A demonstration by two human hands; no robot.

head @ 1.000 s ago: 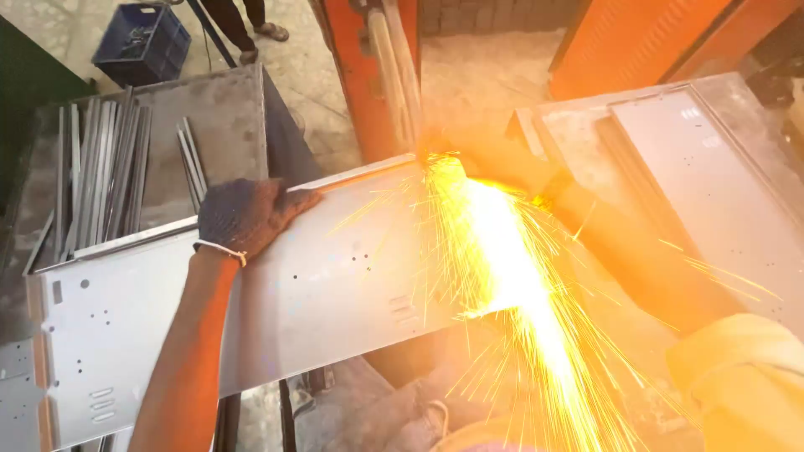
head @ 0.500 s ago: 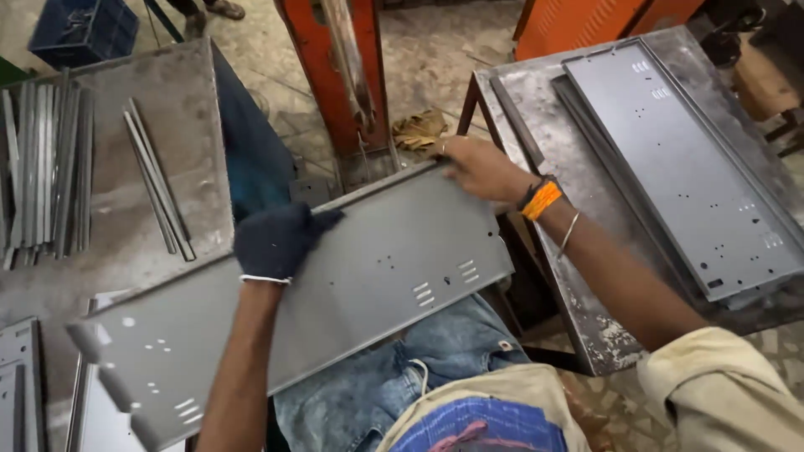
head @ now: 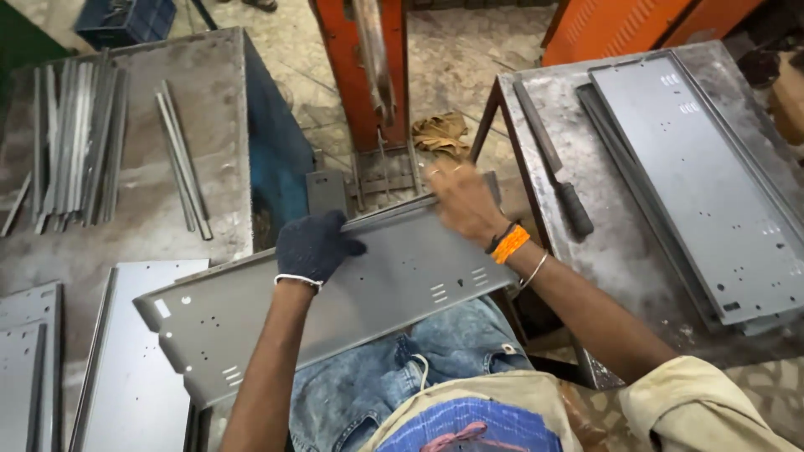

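A: Patchy grey concrete floor point(head: 456, 59) up top, an orange steel machine column point(head: 360, 67) rising from it.

B: Left, a worn grey metal workbench point(head: 226, 142), thin steel strips point(head: 71, 146) along its far edge. Right, a scuffed steel table point(head: 620, 251) stacked with grey punched panels point(head: 712, 184).

A: Blue plastic crate point(head: 126, 18) top left; daylight, even.

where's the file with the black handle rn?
Head view, right side: the file lies on the right metal table, between the table's left edge and the stacked grey panels.
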